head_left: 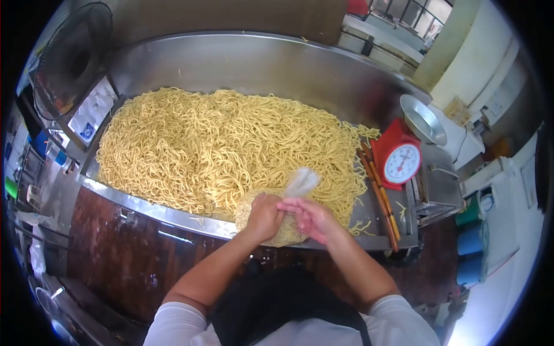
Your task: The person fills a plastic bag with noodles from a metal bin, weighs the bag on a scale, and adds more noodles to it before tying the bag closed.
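Note:
A clear plastic bag of noodles (286, 235) rests at the front edge of the metal tray (167, 225), with its loose upper end sticking up beyond my hands. My left hand (265, 218) is closed around the gathered neck of the bag. Against it, my right hand (310, 217) has its fingers curled at the same neck, pinching the plastic; the exact grip is partly hidden. Behind both hands spreads a large heap of yellow noodles (225, 138).
A red dial scale (397, 155) with a metal pan (423, 118) stands at the tray's right end. Wooden sticks (378, 199) lie beside it. A fan (72, 60) is at the far left, and blue bins (470, 238) stand at the right.

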Tool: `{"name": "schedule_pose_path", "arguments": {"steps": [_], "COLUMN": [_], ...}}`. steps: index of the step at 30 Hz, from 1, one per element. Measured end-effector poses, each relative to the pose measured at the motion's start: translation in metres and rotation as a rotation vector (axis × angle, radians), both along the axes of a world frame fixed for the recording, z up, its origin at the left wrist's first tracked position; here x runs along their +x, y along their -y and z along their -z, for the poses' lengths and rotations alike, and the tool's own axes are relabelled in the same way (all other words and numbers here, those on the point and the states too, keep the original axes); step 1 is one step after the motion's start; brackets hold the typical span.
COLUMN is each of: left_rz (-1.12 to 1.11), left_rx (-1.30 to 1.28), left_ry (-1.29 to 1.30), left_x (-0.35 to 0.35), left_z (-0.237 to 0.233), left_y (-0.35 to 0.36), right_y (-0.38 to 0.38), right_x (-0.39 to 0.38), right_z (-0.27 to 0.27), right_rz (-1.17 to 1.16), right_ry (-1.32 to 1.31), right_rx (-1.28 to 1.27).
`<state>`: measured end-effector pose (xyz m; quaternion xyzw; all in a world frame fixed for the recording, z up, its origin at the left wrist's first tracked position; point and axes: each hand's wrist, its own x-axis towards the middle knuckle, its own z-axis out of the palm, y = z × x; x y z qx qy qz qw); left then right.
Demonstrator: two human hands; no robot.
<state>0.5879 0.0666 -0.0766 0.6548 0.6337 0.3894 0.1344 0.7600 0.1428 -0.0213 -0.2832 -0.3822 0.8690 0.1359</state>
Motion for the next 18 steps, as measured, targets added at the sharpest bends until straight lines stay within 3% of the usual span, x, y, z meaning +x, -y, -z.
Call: {"name": "schedule_pose_path", "arguments": {"steps": [1, 3, 4, 6, 7, 8, 9, 10, 12, 13, 14, 15, 16, 18], "left_rz": [0.039, 0.110, 0.183, 0.201, 0.226, 0.210, 0.087, -0.033, -0.054, 0.050, 0.152, 0.152, 0.142, 0.270], "left_rx": [-0.039, -0.053, -0.068, 0.015, 0.103, 0.104, 0.026, -0.054, -0.171, -0.501, -0.818, -0.818, -0.813, -0.683], "left_ry": [0.042, 0.073, 0.100, 0.003, -0.091, -0.097, -0.072, -0.046, -0.148, 0.162, 0.483, 0.495, 0.492, -0.081], "left_x": [-0.002, -0.009, -0.014, -0.018, -0.021, -0.021, -0.020, -0.019, -0.022, -0.022, -0.024, -0.030, -0.035, -0.036], "left_z": [-0.002, -0.004, -0.004, -0.002, -0.003, -0.020, -0.038, -0.055, -0.060, -0.054, -0.050, -0.047, -0.048, -0.049], "left_y": [-0.002, -0.004, -0.003, -0.004, -0.006, -0.003, 0.004, 0.010, 0.009, 0.002, -0.005, -0.010, -0.015, -0.020], "right_y": [0.003, 0.015, 0.017, 0.019, 0.018, 0.016, 0.014, 0.010, 0.004, 0.014, 0.030, 0.039, 0.038, 0.037], "right_x": [-0.001, -0.006, -0.005, -0.005, -0.008, -0.011, -0.012, -0.011, -0.008, -0.014, -0.024, -0.030, -0.028, -0.014], "right_z": [-0.004, -0.006, -0.007, -0.009, -0.014, -0.022, -0.025, -0.021, -0.001, 0.010, 0.022, 0.029, 0.028, 0.020], "right_rz": [-0.002, 0.002, -0.002, -0.072, -0.076, -0.239, -0.400, -0.407, -0.376, -0.386, -0.315, -0.240, -0.246, -0.406], "right_ry": [0.002, 0.062, 0.055, 0.515, 0.499, 0.746, 0.988, 0.977, 0.648, 0.641, 0.428, 0.213, 0.204, 0.336], "right_rx": [0.002, 1.265, 1.265, 1.683, 1.689, 1.577, 1.439, 1.440, 0.709, 0.704, 0.739, 0.771, 0.776, 0.992]}}
